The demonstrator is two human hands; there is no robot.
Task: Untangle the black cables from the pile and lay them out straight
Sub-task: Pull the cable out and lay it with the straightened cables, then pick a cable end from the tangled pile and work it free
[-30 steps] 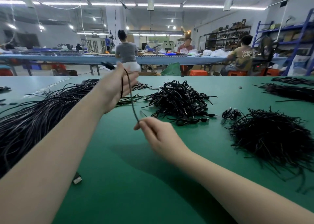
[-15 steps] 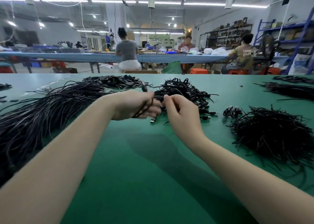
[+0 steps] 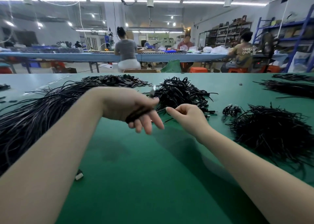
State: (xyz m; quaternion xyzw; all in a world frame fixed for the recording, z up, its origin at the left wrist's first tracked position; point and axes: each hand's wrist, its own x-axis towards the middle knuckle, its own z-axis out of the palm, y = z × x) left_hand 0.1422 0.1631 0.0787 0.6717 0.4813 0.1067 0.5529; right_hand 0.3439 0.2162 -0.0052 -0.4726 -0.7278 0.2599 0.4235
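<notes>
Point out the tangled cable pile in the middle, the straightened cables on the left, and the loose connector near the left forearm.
tangled cable pile [image 3: 180, 92], head view, centre of the heap
straightened cables [image 3: 39, 111], head view, middle of the bundle
loose connector [image 3: 79, 175], head view, its metal end

Seated worker's shirt [image 3: 244, 54] back reads "UNK… OWN" (partly blurred).

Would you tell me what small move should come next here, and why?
Probably swing the left hand leftward and lay its black cable alongside the straightened cables there. The cable is clear of the tangled pile, and the right hand is already near that pile.
</notes>
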